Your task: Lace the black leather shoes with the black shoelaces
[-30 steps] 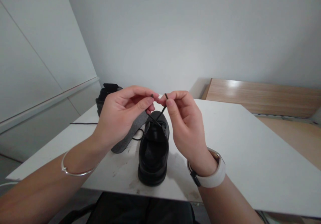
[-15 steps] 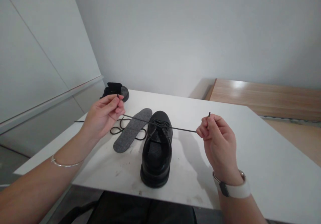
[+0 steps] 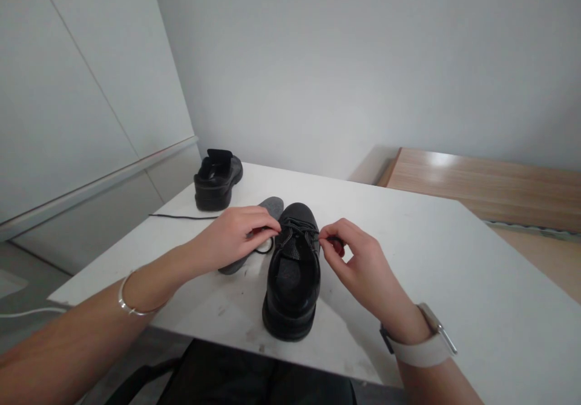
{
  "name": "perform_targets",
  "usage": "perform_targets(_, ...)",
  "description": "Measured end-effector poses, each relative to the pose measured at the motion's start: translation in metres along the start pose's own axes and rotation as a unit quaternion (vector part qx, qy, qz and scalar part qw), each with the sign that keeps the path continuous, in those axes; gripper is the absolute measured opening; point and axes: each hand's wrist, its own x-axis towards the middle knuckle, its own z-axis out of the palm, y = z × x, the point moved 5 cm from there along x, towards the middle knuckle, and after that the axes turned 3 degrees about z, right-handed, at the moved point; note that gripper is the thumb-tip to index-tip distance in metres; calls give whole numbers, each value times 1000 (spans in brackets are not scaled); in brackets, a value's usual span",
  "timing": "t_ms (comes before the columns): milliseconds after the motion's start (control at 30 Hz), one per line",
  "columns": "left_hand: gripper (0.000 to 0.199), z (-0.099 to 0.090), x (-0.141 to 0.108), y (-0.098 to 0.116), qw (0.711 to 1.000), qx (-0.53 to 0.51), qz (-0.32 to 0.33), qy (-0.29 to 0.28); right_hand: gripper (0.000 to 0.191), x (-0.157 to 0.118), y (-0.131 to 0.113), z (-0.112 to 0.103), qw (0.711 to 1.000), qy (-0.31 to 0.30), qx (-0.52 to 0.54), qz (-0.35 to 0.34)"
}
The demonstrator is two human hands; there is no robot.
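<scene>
A black shoe (image 3: 293, 272) stands upright on the white table, heel toward me, with a thin black shoelace (image 3: 297, 226) across its front eyelets. My left hand (image 3: 247, 232) is closed in a pinch at the left side of the lacing. On the right side, my right hand (image 3: 351, 250) pinches the lace close against the eyelet flap. The exact bit of lace between the left fingertips is hidden. Under and behind my left hand lies a grey felt insole (image 3: 272, 205), partly covered. Another loose black lace (image 3: 181, 216) lies to its left.
A second black shoe (image 3: 215, 181) stands at the table's far left corner, its tongue raised. The white table (image 3: 408, 260) ends near me at its front edge. A wooden board (image 3: 476, 175) sits beyond it at the back right. A white cable (image 3: 31, 313) runs at lower left.
Both hands have come down and inward from the stretched lace to the sides of the shoe. The lace no longer spans taut between them. The view has shifted slightly left.
</scene>
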Motion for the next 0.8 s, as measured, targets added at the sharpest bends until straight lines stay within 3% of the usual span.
perform_targets(167, 19, 10, 1, 5, 999, 17, 30, -16, 11, 1, 1, 12, 1000, -18, 2, 5)
perform_targets(367, 18, 6, 3, 10, 995, 83, 37, 52, 13, 1, -4, 10, 995, 50, -76, -35)
perform_targets(567, 22, 14, -1, 12, 999, 40, 21, 19, 17, -1, -9, 11, 999, 36, -32, -12)
perform_targets(667, 18, 16, -1, 17, 998, 54, -11, 3, 10, -2, -17, 13, 998, 9, -67, -2)
perform_targets(800, 25, 18, 1, 24, 994, 93, -35, -48, 29, 0, -27, 18, 984, -58, -170, 10)
